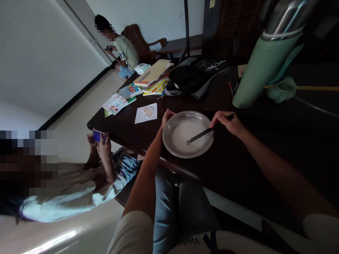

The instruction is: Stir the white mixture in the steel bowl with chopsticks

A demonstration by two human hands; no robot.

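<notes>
round silvery metal bowl (167, 138) of milky-white liquid (182, 129) at twelve o'clock on a dark wooden table (238, 162). left hand (166, 118) touches its ten-o'clock side, grip unclear; right hand (231, 124), at two, grasps slim black chopsticks (202, 134), tips in the liquid. mixing seems under way; what remains, untellable.

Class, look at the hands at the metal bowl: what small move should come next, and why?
Probably a gentle stir: the right hand holds black chopsticks whose tips reach the whitish contents, while the left hand is at the rim of the metal bowl, placed to steady it.
</notes>
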